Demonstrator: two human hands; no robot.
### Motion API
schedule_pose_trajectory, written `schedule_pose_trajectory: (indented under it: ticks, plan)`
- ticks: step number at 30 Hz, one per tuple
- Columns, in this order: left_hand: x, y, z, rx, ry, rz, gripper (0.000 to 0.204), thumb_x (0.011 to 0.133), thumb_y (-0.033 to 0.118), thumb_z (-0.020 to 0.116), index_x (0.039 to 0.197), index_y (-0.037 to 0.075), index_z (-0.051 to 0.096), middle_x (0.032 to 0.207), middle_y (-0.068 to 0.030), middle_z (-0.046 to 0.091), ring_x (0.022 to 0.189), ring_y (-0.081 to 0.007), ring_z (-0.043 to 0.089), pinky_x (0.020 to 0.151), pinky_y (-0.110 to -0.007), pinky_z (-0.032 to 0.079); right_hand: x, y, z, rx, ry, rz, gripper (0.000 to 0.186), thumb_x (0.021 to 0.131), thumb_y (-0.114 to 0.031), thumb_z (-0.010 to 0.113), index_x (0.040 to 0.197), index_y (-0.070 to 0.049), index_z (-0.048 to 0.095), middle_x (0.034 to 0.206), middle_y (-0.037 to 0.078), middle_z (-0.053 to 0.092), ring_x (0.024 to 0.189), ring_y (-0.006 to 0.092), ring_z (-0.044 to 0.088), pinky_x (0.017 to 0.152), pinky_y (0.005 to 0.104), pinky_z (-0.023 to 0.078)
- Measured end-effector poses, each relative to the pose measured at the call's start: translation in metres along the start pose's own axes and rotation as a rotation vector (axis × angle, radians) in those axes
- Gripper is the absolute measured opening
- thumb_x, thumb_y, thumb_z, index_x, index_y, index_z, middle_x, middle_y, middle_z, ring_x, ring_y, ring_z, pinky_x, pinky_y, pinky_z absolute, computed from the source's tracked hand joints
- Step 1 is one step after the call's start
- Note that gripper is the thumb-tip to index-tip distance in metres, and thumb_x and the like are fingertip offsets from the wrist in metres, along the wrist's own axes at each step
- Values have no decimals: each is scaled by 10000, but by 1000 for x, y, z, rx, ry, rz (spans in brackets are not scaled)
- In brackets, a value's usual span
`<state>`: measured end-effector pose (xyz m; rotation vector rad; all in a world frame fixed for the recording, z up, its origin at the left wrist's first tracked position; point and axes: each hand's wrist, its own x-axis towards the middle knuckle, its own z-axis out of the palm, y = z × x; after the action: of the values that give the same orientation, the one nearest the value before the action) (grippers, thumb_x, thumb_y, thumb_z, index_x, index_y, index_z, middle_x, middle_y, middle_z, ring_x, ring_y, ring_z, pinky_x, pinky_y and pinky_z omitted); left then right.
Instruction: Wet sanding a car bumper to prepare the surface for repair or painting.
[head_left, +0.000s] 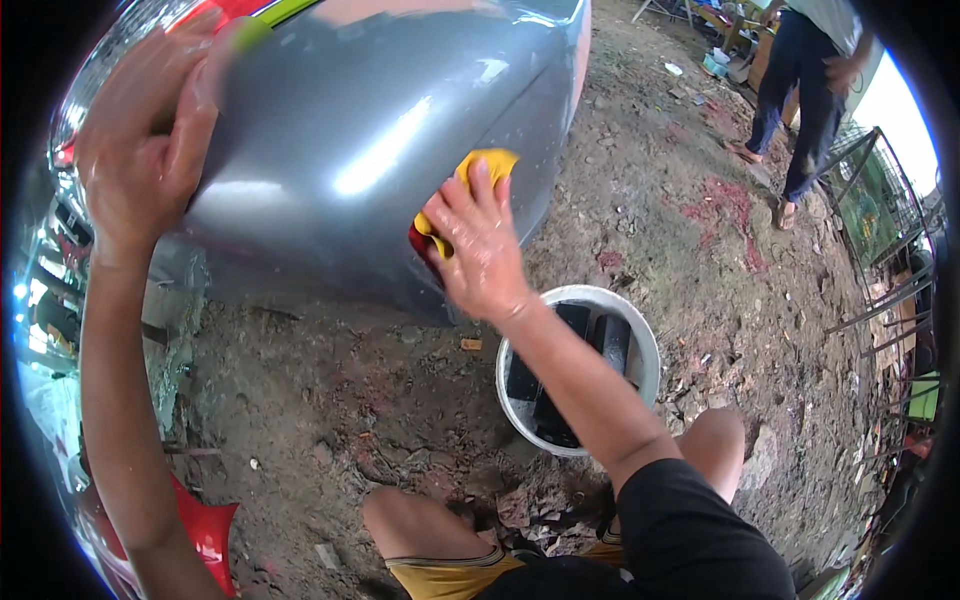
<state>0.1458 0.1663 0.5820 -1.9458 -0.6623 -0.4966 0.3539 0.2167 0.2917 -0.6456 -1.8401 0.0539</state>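
A wet grey car body panel (320, 120) fills the upper middle, with pale patches on its top edge. My right hand (475, 235) presses a yellow pad or cloth (500, 162), red at one edge, flat against the panel's lower right part. My left hand (150, 140) is at the panel's upper left, fingers curled, next to a lime-green strip (285, 12); its fingertips are blurred, so what it grips is unclear. Under my right forearm sits a white bucket (648, 355) holding black blocks (610, 335) and dark liquid.
Another person in dark trousers (800, 80) stands at upper right beside a wire-mesh frame (865, 190) and metal legs. A red glossy part (205, 525) lies at lower left. My bent knees (410, 520) are at the bottom, on rough, stained dirt ground (320, 390).
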Motion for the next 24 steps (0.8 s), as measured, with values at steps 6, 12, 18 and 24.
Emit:
schedule_pose_trajectory:
  ticks: [6, 12, 18, 24]
  plan:
    - [4, 7, -1, -32, -36, -33, 109, 882, 11, 638, 954, -12, 717, 999, -158, 728, 936, -275, 704, 892, -364, 535, 58, 55, -8, 336, 354, 414, 521, 1018, -193, 424, 1503, -16, 353, 1575, 195, 317, 1486, 346, 222, 1205, 447, 166]
    - [-4, 0, -7, -27, -121, -65, 130, 904, 22, 599, 977, -10, 702, 1083, -162, 719, 1043, -300, 684, 981, -417, 490, 20, -38, 0, 215, 39, 475, 623, 908, -46, 402, 1514, 40, 286, 1615, 191, 222, 1520, 314, 125, 1220, 443, 79]
    - [5, 5, -2, -18, -56, -56, 109, 862, -10, 638, 931, -8, 722, 1004, -149, 733, 952, -279, 708, 898, -376, 538, 74, 87, -24, 468, 467, 570, 559, 1037, -288, 398, 1493, 24, 313, 1521, 218, 385, 1433, 341, 338, 1180, 378, 233]
    - [3, 1, -1, -19, -38, -9, 95, 878, 14, 633, 915, -16, 715, 986, -144, 735, 935, -275, 712, 913, -376, 535, 86, 50, -20, 374, 445, 478, 591, 1027, -272, 388, 1539, -5, 260, 1618, 215, 194, 1508, 381, 126, 1217, 436, 107]
